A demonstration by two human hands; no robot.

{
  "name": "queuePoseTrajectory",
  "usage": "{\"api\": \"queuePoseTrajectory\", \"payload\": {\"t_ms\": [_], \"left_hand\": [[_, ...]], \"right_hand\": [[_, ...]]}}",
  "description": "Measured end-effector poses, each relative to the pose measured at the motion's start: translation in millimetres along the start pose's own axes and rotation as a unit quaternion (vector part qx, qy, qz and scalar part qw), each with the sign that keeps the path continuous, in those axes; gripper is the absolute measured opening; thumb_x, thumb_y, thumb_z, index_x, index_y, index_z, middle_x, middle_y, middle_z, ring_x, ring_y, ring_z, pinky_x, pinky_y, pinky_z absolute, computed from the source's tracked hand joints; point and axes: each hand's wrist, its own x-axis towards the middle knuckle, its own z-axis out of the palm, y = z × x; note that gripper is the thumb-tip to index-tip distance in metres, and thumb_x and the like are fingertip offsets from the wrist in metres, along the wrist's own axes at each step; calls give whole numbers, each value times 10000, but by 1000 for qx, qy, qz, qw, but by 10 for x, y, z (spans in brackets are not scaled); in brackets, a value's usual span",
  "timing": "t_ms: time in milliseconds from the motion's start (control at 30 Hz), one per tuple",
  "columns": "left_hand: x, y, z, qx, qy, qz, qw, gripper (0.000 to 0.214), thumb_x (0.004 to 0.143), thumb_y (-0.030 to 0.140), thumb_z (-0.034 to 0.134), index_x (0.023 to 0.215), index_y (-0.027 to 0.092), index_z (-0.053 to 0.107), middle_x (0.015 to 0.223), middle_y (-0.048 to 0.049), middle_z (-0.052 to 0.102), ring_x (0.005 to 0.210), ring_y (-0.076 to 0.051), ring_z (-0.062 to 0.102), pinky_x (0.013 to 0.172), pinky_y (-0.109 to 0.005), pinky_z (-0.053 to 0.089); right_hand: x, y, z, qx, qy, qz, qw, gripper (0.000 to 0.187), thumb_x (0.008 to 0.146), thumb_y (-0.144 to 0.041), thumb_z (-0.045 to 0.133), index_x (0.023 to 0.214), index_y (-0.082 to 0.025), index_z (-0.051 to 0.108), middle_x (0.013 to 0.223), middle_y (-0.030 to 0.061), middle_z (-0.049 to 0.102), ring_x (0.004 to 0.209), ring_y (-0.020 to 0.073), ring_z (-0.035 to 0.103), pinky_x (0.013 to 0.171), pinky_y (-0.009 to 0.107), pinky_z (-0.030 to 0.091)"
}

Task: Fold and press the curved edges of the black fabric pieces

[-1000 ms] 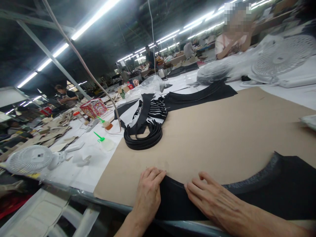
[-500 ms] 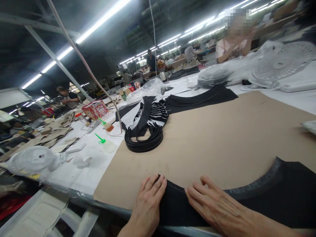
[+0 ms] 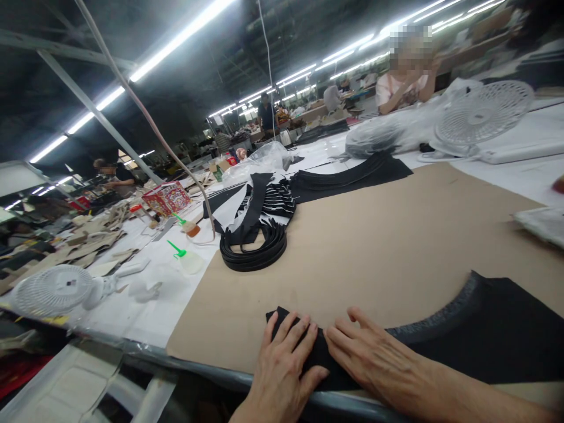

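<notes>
A black sheet of fabric-like material [image 3: 497, 329] with a long curved edge lies along the front of the table. A shiny dark grey strip [image 3: 434, 320] runs along that curve. My left hand [image 3: 284, 361] rests flat on the sheet's left end, its fingers spread and its thumb pointing right. Just beside it, my right hand [image 3: 374, 355] has bent fingers closed together at the sheet's upper edge; its thumb is hidden underneath. Both hands nearly touch at the fingertips. A tan board [image 3: 352, 247] lies beneath the sheet.
Beyond the hands sit a coil of black strips [image 3: 253, 255] and stacked black curved pieces [image 3: 348, 179]. Two bottles with green nozzles, one pale [image 3: 189, 261], stand left. White fans [image 3: 53, 288] flank the table. A person [image 3: 403, 88] sits across it.
My left hand has moved slightly right and its fingers have spread on the sheet. The black sheet and my right hand appear shifted left, with the camera view also shifting a little.
</notes>
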Motion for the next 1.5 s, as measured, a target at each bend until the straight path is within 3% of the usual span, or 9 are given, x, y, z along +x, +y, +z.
{"api": "queuePoseTrajectory", "payload": {"t_ms": [133,267,433,633,833,933,1133,1267,1500], "left_hand": [[-4,-7,-4,-48,-17,-57,997,447,864,252,623,1301,319,556,1311,1,614,1274,-258,510,1080,-579,414],[-40,-21,74,-54,9,-89,994,536,872,205,580,1393,238,461,1332,-65,594,1321,-267,461,1083,-580,410],[-82,-44,127,-10,-5,-44,999,500,914,231,534,1399,310,444,1353,-13,580,1318,-248,463,1083,-582,408],[-91,-123,126,63,33,17,997,456,935,242,515,1384,310,465,1364,1,572,1313,-224,462,1074,-522,425],[28,-258,10,18,59,-58,996,300,868,218,619,1150,316,655,1216,-19,664,1247,-262,514,1061,-573,368],[173,-107,-46,-57,52,-85,993,338,818,179,659,1139,286,652,1156,-40,670,1177,-262,544,1023,-545,383],[514,263,-85,-176,-48,-117,976,304,760,54,612,985,249,676,958,-11,656,972,-212,574,894,-416,439],[634,281,-73,-167,-88,-126,974,245,727,35,578,852,224,672,888,-9,633,926,-206,573,842,-369,462],[725,324,-57,-151,-89,-121,977,324,651,-31,497,769,221,664,833,-4,630,880,-194,589,777,-319,474]], "right_hand": [[39,67,-77,45,-11,16,999,315,811,8,458,1046,-181,548,918,28,560,842,205,525,962,443,340],[94,150,-200,109,-52,96,988,273,827,-28,505,1025,-213,538,908,13,573,817,199,539,862,406,364],[183,228,-373,158,-115,179,964,157,803,-160,625,930,-207,546,929,33,596,864,239,554,879,456,351],[249,336,-522,215,-205,224,928,173,785,-226,655,938,-191,583,993,70,612,947,258,561,989,526,298],[364,428,-620,216,-267,244,907,90,755,-209,632,835,-179,602,925,71,634,907,254,579,897,448,389],[395,449,-648,222,-267,250,904,111,741,-200,635,849,-180,619,934,72,649,904,253,594,858,403,402],[340,520,-609,249,-272,244,897,139,755,-251,627,871,-184,663,800,65,686,761,232,630,625,293,384],[301,526,-599,268,-258,241,896,128,762,-188,586,865,-179,661,818,58,693,755,207,632,626,279,380],[197,474,-536,290,-214,251,898,141,746,-119,556,855,-183,618,882,48,669,818,194,611,708,286,416]]}}
